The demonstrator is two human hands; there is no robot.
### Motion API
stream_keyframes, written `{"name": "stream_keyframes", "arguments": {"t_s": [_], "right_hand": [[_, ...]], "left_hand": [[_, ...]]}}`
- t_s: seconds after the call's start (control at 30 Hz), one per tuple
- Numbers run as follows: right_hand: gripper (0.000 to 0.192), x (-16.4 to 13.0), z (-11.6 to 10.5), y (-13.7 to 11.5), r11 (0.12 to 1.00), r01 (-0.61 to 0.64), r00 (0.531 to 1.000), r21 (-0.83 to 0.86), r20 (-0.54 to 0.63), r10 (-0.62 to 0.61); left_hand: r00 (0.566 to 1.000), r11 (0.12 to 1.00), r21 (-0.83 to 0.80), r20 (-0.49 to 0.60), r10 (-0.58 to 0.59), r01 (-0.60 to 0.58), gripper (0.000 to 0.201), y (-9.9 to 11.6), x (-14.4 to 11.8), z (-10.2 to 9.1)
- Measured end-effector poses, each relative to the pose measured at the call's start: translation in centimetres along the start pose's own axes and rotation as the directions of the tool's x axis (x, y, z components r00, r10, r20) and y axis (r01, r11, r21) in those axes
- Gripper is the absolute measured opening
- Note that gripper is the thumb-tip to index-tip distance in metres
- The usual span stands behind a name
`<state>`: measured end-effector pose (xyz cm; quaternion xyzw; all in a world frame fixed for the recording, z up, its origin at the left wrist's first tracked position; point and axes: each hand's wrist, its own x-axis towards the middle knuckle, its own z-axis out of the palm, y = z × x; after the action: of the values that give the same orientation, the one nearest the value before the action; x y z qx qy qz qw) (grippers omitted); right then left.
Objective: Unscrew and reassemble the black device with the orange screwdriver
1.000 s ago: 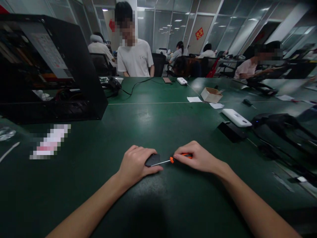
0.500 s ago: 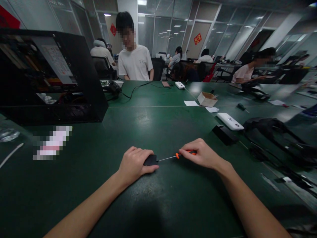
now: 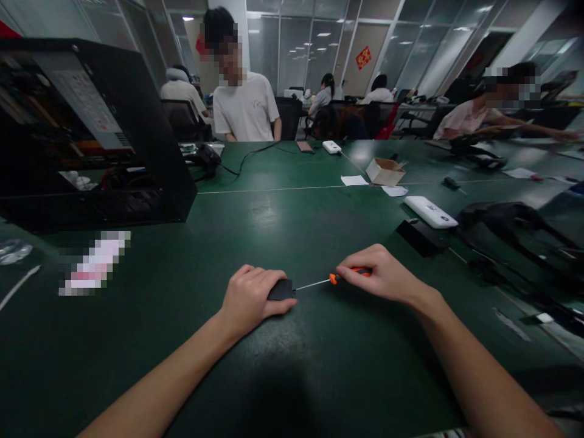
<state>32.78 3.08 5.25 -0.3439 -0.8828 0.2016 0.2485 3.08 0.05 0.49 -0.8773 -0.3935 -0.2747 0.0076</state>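
Left hand (image 3: 249,298) pins black case (image 3: 280,289); right hand (image 3: 385,277) holds screwdriver (image 3: 335,278).

No legible text; label on black case (image 3: 98,121) blurred.

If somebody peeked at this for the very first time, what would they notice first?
Probably the two bare hands low in the middle of the green table: the left hand covers a small black device, and the right hand pinches an orange-handled screwdriver whose tip meets it. Next, the big open black computer case at far left.
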Motion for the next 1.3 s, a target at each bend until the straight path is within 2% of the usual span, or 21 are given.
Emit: {"name": "stream_keyframes", "arguments": {"t_s": [0.23,0.5,0.63,0.73,0.87,1.07,1.2,1.3], "right_hand": [[0.036,0.4,1.1,-0.3,0.999,0.025,0.997,0.025,0.075,-0.027],[0.040,0.1,0.5,1.2,0.998,-0.070,0.996,0.001,0.051,0.070],[0.040,0.6,2.2,0.6,0.997,-0.070,0.992,0.025,0.106,0.067],[0.044,1.1,3.7,0.4,0.996,-0.084,0.976,0.041,0.206,0.074],[0.051,1.4,4.7,0.4,0.996,-0.088,0.954,-0.023,0.286,0.091],[0.051,1.2,4.5,0.6,0.987,-0.070,0.982,-0.142,0.161,0.093],[0.045,1.2,5.2,0.2,0.979,-0.104,0.985,-0.175,0.115,0.125],[0.040,1.4,6.4,-0.4,0.983,-0.098,0.991,-0.156,0.078,0.112]], "left_hand": [[1.000,1.000,0.000,-0.002,0.002,-0.002,0.047,-0.1,-0.1,0.0],[1.000,1.000,0.009,0.024,-0.017,0.017,0.045,-0.1,0.0,0.0],[0.999,1.000,0.024,0.028,-0.019,0.018,0.043,-0.1,-0.1,0.0],[1.000,1.000,0.013,0.011,-0.020,0.020,0.044,-0.2,-0.2,0.2],[0.999,0.998,-0.058,-0.022,-0.032,0.031,0.045,-0.3,-0.3,0.3],[0.999,0.946,-0.324,0.021,0.037,-0.028,0.050,-1.8,-0.3,-0.8],[0.998,0.912,-0.408,0.057,-0.023,0.044,0.047,-3.0,-0.2,-1.0],[0.993,0.898,-0.426,0.094,-0.077,0.110,0.042,-3.1,-0.2,-0.7]]}}
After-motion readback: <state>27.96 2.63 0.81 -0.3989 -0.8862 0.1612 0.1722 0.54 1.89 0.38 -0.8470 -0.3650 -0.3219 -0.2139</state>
